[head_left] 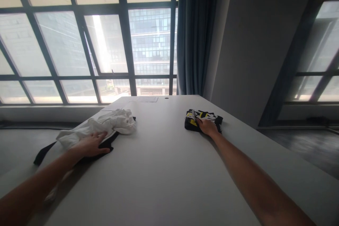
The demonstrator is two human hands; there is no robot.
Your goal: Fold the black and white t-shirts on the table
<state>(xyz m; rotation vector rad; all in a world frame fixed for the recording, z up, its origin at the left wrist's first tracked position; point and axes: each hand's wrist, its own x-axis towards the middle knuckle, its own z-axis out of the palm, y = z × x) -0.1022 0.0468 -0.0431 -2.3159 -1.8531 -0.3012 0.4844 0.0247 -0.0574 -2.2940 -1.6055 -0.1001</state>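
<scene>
On the left of the white table (156, 169) lies a crumpled white garment (113, 122). A piece of black clothing (107, 144) shows beneath it, with a dark end sticking out at the left. My left hand (91, 144) rests flat over both, fingers apart and thumb stretched out on the black cloth. Toward the right side sits a compactly folded black garment (208, 115) with a yellow and white print. My right hand (209, 127) grips its near side. Part of the grip is hidden by the hand itself.
At the far end of the table are a thin white sheet (148, 99) and a round dark cable hole (166, 98). Behind stand large framed windows (150, 42), a dark blue curtain (196, 35) and a grey wall (259, 42). The table's right edge slopes toward me.
</scene>
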